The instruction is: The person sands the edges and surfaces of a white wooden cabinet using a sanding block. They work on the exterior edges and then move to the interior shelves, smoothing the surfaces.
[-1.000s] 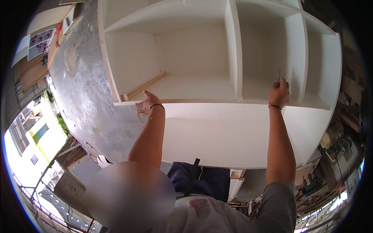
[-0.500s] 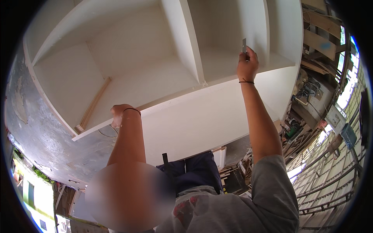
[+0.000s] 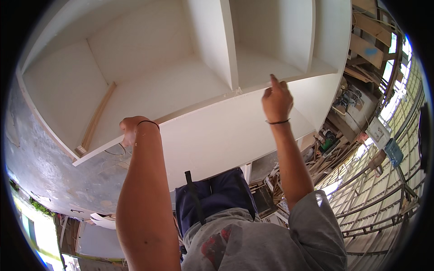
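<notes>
In front of me lies a large white cabinet [image 3: 153,99], divided into compartments by upright panels. At the left, my left hand [image 3: 132,126] is closed round the front edge of its shelf board, fingers partly hidden behind the wrist. Close to the same front edge, further right, my right hand [image 3: 277,103] is raised with its index finger pointing up along the board. The thin flat metal blade seen in it earlier hardly shows now, mostly hidden by the fingers. White crumbs [image 3: 237,91] cling to the edge beside the divider panel [image 3: 229,49].
Thin wooden strips [image 3: 97,118] lean inside the left compartment. Timber offcuts [image 3: 332,158] are piled at the right, near a tool with cables [image 3: 351,100]. A grey stained surface [image 3: 49,167] lies left of the cabinet.
My right hand has come down and left, from inside the compartment to the front edge, and the blade has gone from sight. My left hand stays on the edge; the view has shifted slightly.
</notes>
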`<state>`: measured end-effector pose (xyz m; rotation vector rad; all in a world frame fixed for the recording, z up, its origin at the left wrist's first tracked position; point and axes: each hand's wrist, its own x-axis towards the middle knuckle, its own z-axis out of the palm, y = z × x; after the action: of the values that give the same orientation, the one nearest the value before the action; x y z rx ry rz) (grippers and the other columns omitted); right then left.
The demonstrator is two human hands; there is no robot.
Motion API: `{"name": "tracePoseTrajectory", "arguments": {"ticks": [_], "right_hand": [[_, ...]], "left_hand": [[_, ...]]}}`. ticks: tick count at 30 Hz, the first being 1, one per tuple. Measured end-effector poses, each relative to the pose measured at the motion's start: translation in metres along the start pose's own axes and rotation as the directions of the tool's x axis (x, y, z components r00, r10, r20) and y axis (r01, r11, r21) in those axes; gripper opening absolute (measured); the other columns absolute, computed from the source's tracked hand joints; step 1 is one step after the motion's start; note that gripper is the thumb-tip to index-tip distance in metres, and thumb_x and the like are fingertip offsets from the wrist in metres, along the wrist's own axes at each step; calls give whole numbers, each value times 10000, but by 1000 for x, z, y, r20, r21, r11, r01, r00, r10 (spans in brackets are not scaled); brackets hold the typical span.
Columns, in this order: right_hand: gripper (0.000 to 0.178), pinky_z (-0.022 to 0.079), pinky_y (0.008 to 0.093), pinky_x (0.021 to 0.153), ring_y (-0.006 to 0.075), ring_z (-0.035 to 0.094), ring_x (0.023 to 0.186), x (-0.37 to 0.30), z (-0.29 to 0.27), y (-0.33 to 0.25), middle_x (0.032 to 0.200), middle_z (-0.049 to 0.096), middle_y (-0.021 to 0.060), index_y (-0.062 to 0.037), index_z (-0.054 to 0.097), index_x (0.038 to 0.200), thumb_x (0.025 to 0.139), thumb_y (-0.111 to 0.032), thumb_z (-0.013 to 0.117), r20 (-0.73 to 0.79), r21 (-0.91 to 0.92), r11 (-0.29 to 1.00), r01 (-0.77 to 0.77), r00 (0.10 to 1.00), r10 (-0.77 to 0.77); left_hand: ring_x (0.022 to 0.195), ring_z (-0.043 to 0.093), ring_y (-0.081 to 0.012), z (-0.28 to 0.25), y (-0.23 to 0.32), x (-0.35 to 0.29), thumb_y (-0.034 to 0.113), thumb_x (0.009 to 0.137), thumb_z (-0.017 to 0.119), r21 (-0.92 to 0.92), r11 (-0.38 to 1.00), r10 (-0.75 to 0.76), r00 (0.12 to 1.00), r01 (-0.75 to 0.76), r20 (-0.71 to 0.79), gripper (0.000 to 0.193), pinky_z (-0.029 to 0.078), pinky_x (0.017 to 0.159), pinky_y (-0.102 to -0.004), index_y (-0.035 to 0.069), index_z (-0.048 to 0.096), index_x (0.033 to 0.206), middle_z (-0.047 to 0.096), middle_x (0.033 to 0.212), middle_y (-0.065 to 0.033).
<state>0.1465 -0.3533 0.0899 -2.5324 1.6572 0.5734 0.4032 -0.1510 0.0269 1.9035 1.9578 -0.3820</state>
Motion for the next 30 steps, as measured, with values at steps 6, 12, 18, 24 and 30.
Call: {"name": "tracePoseTrajectory", "arguments": {"ticks": [6, 12, 18, 24, 30], "right_hand": [[396, 506, 435, 691, 305, 641, 702, -25, -6, -55, 734, 638, 156, -11, 631, 1145, 758, -83, 582, 377, 579, 753, -313, 922, 93], [414, 535, 448, 684, 329, 652, 778, 24, -10, 38, 882, 618, 146, -110, 656, 1171, 768, -46, 590, -49, 8, 1000, -10, 999, 10], [408, 525, 450, 766, 342, 644, 844, -32, 3, -75, 912, 635, 170, -104, 653, 1176, 776, -68, 581, 160, 392, 910, -139, 984, 82], [342, 527, 456, 647, 345, 654, 749, 27, -21, 24, 868, 666, 165, -87, 669, 1105, 780, -67, 563, 86, 105, 990, -99, 992, 90], [334, 531, 432, 755, 367, 652, 807, -30, -2, -80, 875, 634, 181, -71, 670, 1102, 776, -86, 602, 144, 224, 972, -65, 989, 33]], "left_hand": [[1092, 598, -207, 1, 0, 9, 364, 909, 476, 53, 998, 21, 1000, -20, -3, 421, 497, 893, -368, 120, 548, 1245, 643, 1175, -50], [1083, 601, -202, 7, -1, 18, 361, 908, 481, 73, 997, 40, 999, -38, -26, 415, 499, 886, -367, 122, 551, 1240, 646, 1168, -47], [1075, 604, -197, 7, 0, 6, 358, 906, 486, 90, 995, 49, 998, -45, -34, 409, 500, 879, -365, 123, 554, 1234, 649, 1161, -44], [1067, 607, -192, 11, -1, 12, 355, 905, 491, 101, 994, 39, 998, -33, -57, 402, 502, 872, -364, 124, 557, 1228, 651, 1154, -41], [1059, 610, -188, 5, 0, -3, 351, 903, 496, 112, 993, 37, 998, -31, -55, 396, 503, 865, -362, 126, 560, 1223, 654, 1147, -38]]}}
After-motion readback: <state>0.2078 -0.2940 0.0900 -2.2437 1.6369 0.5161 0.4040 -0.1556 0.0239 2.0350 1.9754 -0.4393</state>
